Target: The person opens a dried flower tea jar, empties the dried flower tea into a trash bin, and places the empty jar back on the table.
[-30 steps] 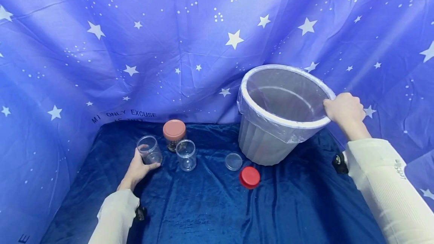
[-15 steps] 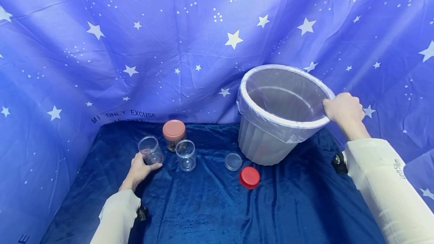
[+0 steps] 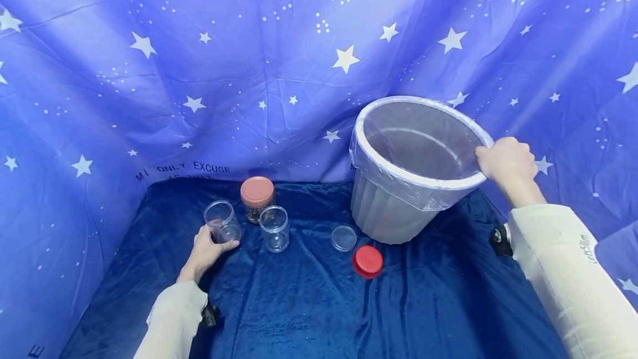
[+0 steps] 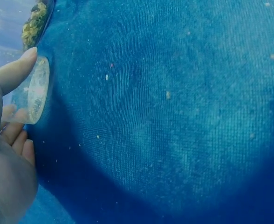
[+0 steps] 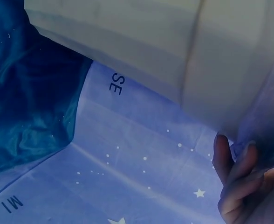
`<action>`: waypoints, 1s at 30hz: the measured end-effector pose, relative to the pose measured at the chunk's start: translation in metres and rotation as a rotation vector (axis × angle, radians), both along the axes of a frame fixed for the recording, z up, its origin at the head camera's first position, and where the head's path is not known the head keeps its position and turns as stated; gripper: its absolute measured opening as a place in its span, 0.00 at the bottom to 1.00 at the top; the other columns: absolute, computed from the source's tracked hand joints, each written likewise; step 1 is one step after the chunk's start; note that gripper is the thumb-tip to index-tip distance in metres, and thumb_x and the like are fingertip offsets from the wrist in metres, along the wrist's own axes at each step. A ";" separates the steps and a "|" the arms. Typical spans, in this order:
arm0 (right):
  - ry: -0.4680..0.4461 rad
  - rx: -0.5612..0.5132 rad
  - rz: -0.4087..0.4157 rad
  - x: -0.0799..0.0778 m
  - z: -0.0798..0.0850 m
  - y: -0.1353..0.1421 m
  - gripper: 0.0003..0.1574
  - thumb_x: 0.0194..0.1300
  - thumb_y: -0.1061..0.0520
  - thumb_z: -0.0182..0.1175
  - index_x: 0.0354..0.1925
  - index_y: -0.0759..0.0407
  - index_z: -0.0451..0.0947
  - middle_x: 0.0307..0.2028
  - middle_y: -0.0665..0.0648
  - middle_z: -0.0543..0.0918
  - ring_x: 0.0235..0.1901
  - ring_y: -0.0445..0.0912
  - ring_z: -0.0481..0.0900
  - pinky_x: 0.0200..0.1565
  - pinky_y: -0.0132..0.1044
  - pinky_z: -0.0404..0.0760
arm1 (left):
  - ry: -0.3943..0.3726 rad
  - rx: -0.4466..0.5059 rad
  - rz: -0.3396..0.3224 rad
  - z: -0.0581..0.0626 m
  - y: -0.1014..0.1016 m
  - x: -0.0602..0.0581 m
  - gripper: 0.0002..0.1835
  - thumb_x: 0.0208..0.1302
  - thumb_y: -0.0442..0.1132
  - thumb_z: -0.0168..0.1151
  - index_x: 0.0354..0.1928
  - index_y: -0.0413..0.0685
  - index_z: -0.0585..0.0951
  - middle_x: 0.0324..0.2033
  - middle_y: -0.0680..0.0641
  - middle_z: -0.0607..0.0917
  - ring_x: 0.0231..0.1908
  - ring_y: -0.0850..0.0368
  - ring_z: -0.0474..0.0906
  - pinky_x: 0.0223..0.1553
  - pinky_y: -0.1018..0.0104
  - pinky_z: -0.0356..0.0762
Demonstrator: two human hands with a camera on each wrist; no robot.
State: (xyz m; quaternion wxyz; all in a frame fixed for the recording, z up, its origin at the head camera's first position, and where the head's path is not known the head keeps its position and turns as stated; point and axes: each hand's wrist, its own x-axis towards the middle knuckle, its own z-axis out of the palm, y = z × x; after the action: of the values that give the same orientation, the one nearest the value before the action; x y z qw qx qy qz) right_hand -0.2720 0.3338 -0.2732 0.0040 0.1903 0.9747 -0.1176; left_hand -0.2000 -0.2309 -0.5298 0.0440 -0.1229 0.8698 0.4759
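My left hand [image 3: 203, 252] grips a clear lidless jar [image 3: 225, 221], thumb along its near side and fingers behind it. In the left wrist view the jar's base [image 4: 39, 91] is close to the blue cloth, between thumb and curled fingers. My right hand [image 3: 507, 166] holds the rim of a pale grey trash bin [image 3: 394, 218] lined with a clear plastic bag. The bin leans over, its mouth tipped toward that hand. From below, the right wrist view shows the bin's wall [image 5: 127, 37] and fingers [image 5: 239, 186] curled at its rim.
A second clear jar [image 3: 274, 231] stands right of the held one. Behind it is a jar with a pink lid [image 3: 257, 191] and dark contents. A clear lid [image 3: 344, 238] and a red lid [image 3: 368, 261] lie before the bin. A starry curtain [image 3: 279, 71] backs the cloth-covered table.
My left hand and its jar have shifted slightly to the right, toward the other jars. The right hand and the bin stay in place.
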 end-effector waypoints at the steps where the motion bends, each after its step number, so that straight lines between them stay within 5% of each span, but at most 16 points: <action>1: 0.002 0.004 0.003 0.000 0.000 0.000 0.42 0.68 0.41 0.40 0.54 0.82 0.65 0.54 0.88 0.67 0.54 0.79 0.67 0.50 0.68 0.71 | 0.004 0.006 0.001 0.000 0.000 0.000 0.46 0.54 0.41 0.73 0.70 0.34 0.59 0.68 0.30 0.62 0.70 0.32 0.51 0.72 0.39 0.47; 7: 0.064 -0.008 0.019 0.000 -0.003 -0.001 0.38 0.67 0.43 0.40 0.50 0.79 0.69 0.52 0.86 0.70 0.52 0.79 0.69 0.48 0.67 0.71 | -0.010 0.105 0.011 0.003 -0.004 0.002 0.55 0.52 0.39 0.74 0.75 0.39 0.48 0.71 0.30 0.59 0.73 0.35 0.52 0.73 0.42 0.49; 13: 0.165 -0.032 0.053 0.004 -0.007 0.001 0.31 0.69 0.44 0.41 0.42 0.71 0.74 0.48 0.82 0.75 0.49 0.78 0.71 0.41 0.64 0.72 | -0.057 0.189 -0.060 0.012 -0.014 0.001 0.55 0.55 0.41 0.73 0.76 0.41 0.46 0.71 0.32 0.59 0.74 0.36 0.53 0.72 0.41 0.53; 22: 0.157 -0.032 0.074 0.005 -0.009 0.004 0.34 0.70 0.41 0.40 0.43 0.72 0.74 0.48 0.84 0.74 0.47 0.79 0.72 0.37 0.63 0.72 | -0.074 0.207 -0.110 0.020 -0.027 0.005 0.51 0.57 0.41 0.72 0.75 0.41 0.51 0.70 0.30 0.61 0.73 0.33 0.53 0.71 0.36 0.53; 30: 0.111 -0.011 0.093 0.005 -0.004 0.006 0.40 0.71 0.37 0.36 0.44 0.73 0.73 0.48 0.85 0.73 0.47 0.80 0.71 0.37 0.62 0.72 | -0.106 0.292 -0.173 0.024 -0.034 0.007 0.57 0.60 0.44 0.69 0.78 0.47 0.38 0.73 0.29 0.54 0.74 0.34 0.49 0.72 0.34 0.45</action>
State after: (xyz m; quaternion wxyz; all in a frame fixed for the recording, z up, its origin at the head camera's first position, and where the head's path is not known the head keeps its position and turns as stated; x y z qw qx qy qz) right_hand -0.2674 0.3398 -0.2773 -0.0433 0.1380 0.9805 -0.1328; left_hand -0.1934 -0.2649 -0.5056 0.1480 -0.0650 0.7953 0.5843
